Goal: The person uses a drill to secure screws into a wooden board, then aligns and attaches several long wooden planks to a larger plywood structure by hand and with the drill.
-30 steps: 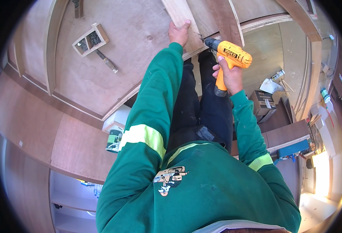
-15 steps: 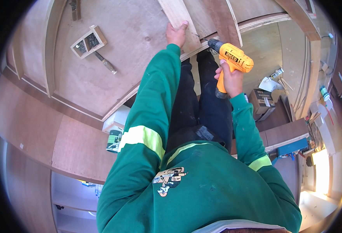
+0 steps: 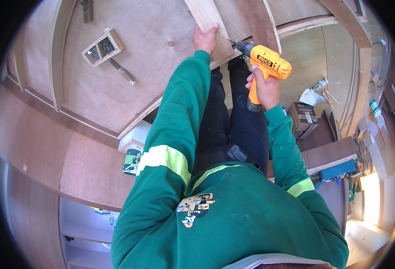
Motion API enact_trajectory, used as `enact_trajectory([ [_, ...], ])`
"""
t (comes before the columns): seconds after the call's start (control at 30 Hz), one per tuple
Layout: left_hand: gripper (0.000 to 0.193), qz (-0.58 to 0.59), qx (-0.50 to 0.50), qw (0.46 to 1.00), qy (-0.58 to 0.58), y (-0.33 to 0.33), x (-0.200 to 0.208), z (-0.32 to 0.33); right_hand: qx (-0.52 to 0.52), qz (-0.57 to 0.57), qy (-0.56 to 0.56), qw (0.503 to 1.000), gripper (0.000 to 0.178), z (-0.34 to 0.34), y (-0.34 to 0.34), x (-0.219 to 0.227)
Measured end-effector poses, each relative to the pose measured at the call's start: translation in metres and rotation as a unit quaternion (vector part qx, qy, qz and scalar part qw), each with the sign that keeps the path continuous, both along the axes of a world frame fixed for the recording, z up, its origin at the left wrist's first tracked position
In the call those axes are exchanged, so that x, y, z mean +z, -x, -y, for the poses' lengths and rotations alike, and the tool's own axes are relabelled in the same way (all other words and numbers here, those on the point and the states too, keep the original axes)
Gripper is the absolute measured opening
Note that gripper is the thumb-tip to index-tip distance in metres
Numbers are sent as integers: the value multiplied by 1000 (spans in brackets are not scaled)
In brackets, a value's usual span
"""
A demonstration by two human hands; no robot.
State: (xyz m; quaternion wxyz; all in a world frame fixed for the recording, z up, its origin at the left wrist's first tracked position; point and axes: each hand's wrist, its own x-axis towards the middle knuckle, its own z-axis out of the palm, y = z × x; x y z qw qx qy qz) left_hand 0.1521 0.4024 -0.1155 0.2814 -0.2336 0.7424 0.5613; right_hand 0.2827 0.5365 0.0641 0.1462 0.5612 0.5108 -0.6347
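Observation:
My right hand (image 3: 266, 88) is wrapped round the grip of a yellow and black cordless drill (image 3: 269, 62). The drill's thin bit points left, and its tip is at or very near the right edge of a pale wooden board (image 3: 213, 22). Whether the bit has entered the wood I cannot tell. My left hand (image 3: 205, 39) grips that board near its close end, thumb on top and the other fingers mostly hidden at its left side. The board lies on a large plywood panel (image 3: 139, 58) that has raised wooden edges.
Left on the panel rest a small wooden box of screws (image 3: 103, 47), a chisel (image 3: 122, 72) and a small wooden plane-like block (image 3: 86, 10). A cardboard box (image 3: 302, 119) stands at my right, a green tin (image 3: 131, 162) by my left elbow. A darker board (image 3: 258, 22) lies beyond the drill.
The drill has shifted slightly left and up, and its bit now meets or nearly meets the board's edge. My left hand has stayed almost in place on the board.

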Motion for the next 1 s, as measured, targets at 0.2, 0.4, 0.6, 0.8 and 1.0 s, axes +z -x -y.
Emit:
enact_trajectory([
  [0.2, 48, -1, -10, 1000, 6, 0, -1, -1, 86, -23, -48, 995, 27, -1, 15, 7],
  [0.4, 48, -6, -27, 998, 63, 2, 1, -5, 87, 28, 63, 994, 21, -7, 23, 4],
  [0.6, 49, 4, -31, 996, 80, 3, 4, -7, 37, 82, 65, 994, 16, 0, 28, 5],
  [0.8, 50, 19, -15, 999, 48, 0, -2, -3, 29, 106, 66, 992, 14, 0, 34, 8],
  [1.0, 50, 22, 10, 1000, 11, -4, -10, -2, 81, 96, 60, 990, 16, -11, 30, 4],
])
